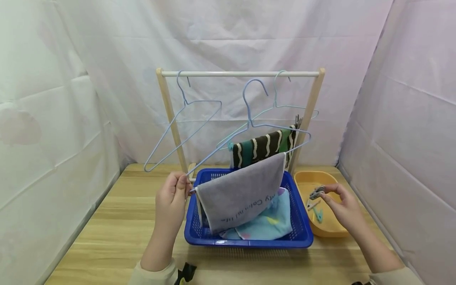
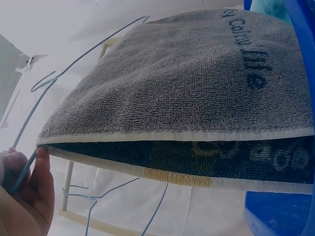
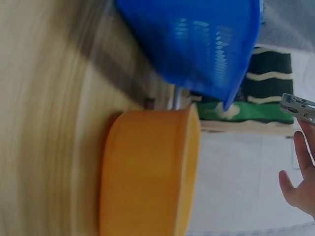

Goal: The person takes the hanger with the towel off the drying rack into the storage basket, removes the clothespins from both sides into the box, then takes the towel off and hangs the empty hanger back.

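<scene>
Your left hand (image 1: 172,193) pinches the hanger (image 1: 249,121), your right hand (image 1: 344,205) a clip (image 1: 316,192); level the hanger or the grey towel (image 1: 242,192) may slide.

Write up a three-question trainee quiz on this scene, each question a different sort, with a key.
1. What does the right hand pinch?
2. True or false: the left hand grips the blue wire hanger that carries the gray towel.
3. Where does the light-blue towel lie? A) in the orange basin; B) in the blue basket; C) on the bare tabletop.

Key: 1. A gray clothespin. 2. True. 3. B.
</scene>
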A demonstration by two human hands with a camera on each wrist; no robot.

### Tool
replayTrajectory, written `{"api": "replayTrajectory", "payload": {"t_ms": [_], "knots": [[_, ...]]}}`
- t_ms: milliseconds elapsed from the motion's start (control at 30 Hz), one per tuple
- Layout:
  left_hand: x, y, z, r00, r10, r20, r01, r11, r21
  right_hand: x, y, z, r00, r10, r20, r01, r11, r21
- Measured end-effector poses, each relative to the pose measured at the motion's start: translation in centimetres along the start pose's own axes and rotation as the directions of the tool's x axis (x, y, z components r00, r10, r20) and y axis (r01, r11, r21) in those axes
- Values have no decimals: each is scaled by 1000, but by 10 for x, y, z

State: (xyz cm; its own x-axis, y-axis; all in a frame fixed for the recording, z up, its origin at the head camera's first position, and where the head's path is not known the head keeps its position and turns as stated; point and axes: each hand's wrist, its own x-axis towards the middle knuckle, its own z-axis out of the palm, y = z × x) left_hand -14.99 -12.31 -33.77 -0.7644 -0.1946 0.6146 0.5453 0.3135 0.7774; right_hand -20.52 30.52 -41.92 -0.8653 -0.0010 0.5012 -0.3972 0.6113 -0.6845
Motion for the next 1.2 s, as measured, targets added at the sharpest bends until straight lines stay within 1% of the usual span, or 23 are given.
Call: {"api": "replayTrajectory", "payload": {"t_ms": [133, 300, 500, 700, 900, 1033, 1200], "knots": [[0, 0, 0, 1000, -4, -5, 4, 1000, 13, -1, 11, 0, 1000, -22, 5, 22, 999, -40], [0, 1, -1, 1000, -13, -14, 14, 1000, 20, -2, 25, -1, 999, -22, 24, 23, 996, -82], [-1, 1, -1, 999, -20, -28, 21, 999, 38, -4, 38, -4, 999, 32, 33, -27, 991, -133], [-1, 2, 0, 999, -25, -32, 27, 999, 37, -5, 46, -6, 995, 87, 52, -77, 984, -157], [0, 2, 1, 999, -23, -35, 24, 999, 27, -3, 55, -8, 984, 141, 108, -120, 976, -184], [0, 2, 1, 999, -24, -35, 25, 1000, 16, -1, 58, -8, 977, 159, 145, -130, 974, -186], [1, 2, 1, 999, -28, -35, 28, 1000, 6, 1, 61, -8, 970, 174, 168, -138, 969, -204]]}}
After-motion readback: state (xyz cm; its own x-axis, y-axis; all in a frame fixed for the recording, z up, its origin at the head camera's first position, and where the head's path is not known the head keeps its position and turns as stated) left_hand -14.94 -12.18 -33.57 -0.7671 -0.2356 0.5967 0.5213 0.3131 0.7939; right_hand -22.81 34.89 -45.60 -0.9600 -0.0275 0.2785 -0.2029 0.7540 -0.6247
